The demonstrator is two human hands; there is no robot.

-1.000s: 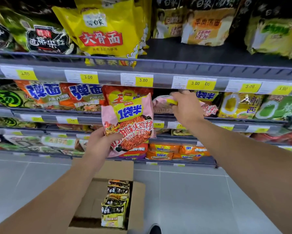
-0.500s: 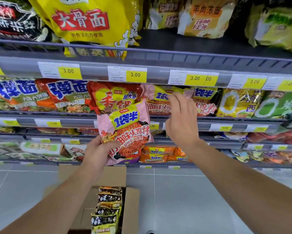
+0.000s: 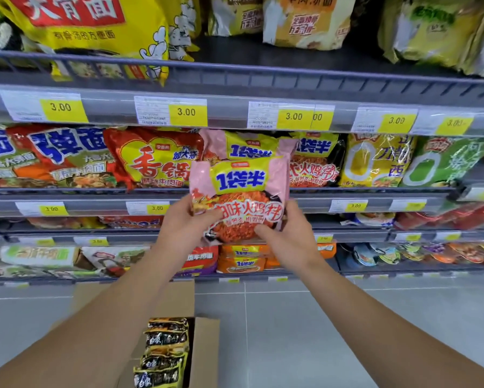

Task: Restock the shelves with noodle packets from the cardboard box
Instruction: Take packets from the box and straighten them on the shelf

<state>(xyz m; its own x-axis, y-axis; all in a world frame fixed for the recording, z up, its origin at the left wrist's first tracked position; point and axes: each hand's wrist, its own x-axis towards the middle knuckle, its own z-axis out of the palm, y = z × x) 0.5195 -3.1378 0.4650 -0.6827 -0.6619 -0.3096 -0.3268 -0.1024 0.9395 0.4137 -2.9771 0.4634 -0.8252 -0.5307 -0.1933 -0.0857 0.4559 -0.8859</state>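
Observation:
A pink noodle packet (image 3: 242,191) with a yellow label is held upright in front of the second shelf. My left hand (image 3: 183,222) grips its lower left corner and my right hand (image 3: 288,233) grips its lower right corner. Directly behind it, a matching pink packet (image 3: 246,145) stands on the shelf. The cardboard box (image 3: 204,348) sits open on the floor below my arms, with a row of black-and-yellow noodle packets (image 3: 163,354) inside.
The shelf rail (image 3: 235,107) above carries yellow 3.00 price tags. Red packets (image 3: 151,161) stand left of the pink ones, yellow and green packets (image 3: 375,161) to the right. Lower shelves (image 3: 375,236) hold more packets. Grey tiled floor (image 3: 291,331) lies right of the box.
My right hand left the pink packet on the shelf and came down onto the held packet. The held packet rose and shifted right, in front of the shelved one.

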